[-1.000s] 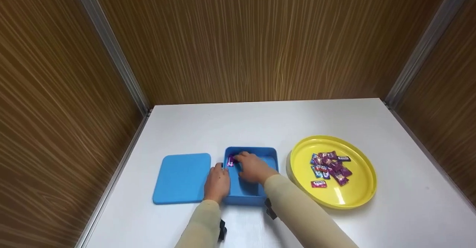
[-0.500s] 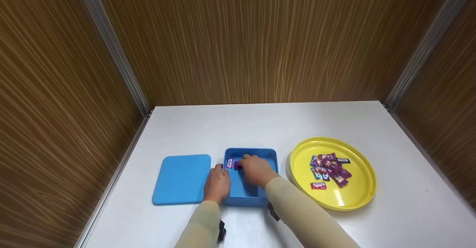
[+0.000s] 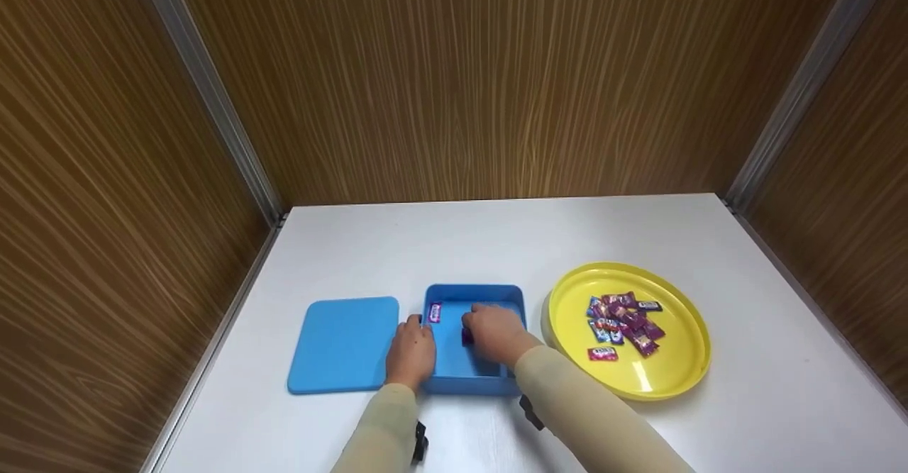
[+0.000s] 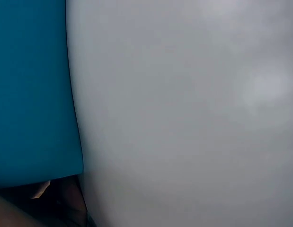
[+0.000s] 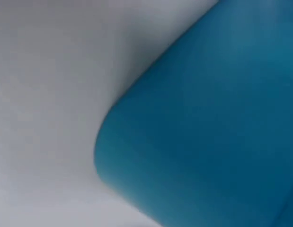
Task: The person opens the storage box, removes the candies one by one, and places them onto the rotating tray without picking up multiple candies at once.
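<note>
In the head view, my left hand (image 3: pixel 411 351) holds the left wall of an open blue box (image 3: pixel 472 386), its fingers at the rim. Inside that box, my right hand (image 3: pixel 496 331) pinches a dark purple wrapped candy (image 3: pixel 467 337), mostly hidden under the fingers. A pink-purple wrapped candy (image 3: pixel 435 312) lies in the box's far left corner. The right wrist view shows only the box's rounded blue corner (image 5: pixel 151 156), without the hand. In the left wrist view, a blue panel (image 4: pixel 32 94) covers the left side, with dark bits of fingers beneath it.
A flat blue lid (image 3: pixel 344 345) lies left of the box. To the right stands a round yellow tray (image 3: pixel 677 366) bearing a heap of wrapped candies (image 3: pixel 624 317) and a red-pink one (image 3: pixel 602 354) apart. Wood-grain walls (image 3: pixel 496 83) enclose the white table (image 3: pixel 369 246).
My right hand has moved from the box's far left corner toward its middle, bringing the purple candy along. The pink-purple candy stays in the corner. My left hand keeps its place.
</note>
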Motion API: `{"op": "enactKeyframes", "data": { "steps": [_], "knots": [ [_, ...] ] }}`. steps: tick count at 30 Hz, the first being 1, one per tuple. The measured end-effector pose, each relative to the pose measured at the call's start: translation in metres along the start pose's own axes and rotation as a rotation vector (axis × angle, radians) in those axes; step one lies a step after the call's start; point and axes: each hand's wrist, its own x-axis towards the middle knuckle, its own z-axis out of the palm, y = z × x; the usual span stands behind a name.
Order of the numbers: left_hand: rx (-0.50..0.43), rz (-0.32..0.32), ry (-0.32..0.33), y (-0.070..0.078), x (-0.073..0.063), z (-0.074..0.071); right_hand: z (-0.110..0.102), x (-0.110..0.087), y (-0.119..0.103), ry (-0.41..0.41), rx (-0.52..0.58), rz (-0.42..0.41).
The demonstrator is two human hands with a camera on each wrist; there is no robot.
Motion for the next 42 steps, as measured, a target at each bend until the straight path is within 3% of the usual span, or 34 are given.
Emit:
{"op": "enactKeyframes", "data": {
  "steps": [5,11,16,21,24,29,36,42],
  "knots": [
    [-0.028,-0.026,-0.015,0.002,0.002,0.000,0.001,-0.003,0.004,-0.011,0.009,-0.007],
    [-0.038,-0.016,-0.008,0.002,0.001,-0.001,-0.002,-0.012,0.009,-0.011,0.057,-0.020],
    [-0.052,-0.026,-0.016,0.000,-0.001,-0.002,-0.013,-0.023,0.016,-0.033,0.234,0.039],
    [-0.054,-0.033,-0.010,0.002,0.000,-0.004,-0.031,-0.034,0.030,0.020,0.421,0.062],
    [-0.058,-0.033,-0.018,0.003,0.001,-0.003,-0.038,-0.044,0.044,0.059,0.486,0.082],
    [-0.054,-0.038,-0.028,0.003,-0.004,0.001,-0.038,-0.073,0.080,0.080,0.542,0.193],
    [-0.052,-0.029,-0.029,0.006,-0.004,0.001,-0.034,-0.116,0.133,0.051,0.595,0.353],
    [-0.029,-0.003,-0.003,0.010,-0.001,0.000,-0.032,-0.140,0.167,0.058,0.511,0.336]
  ]
}}
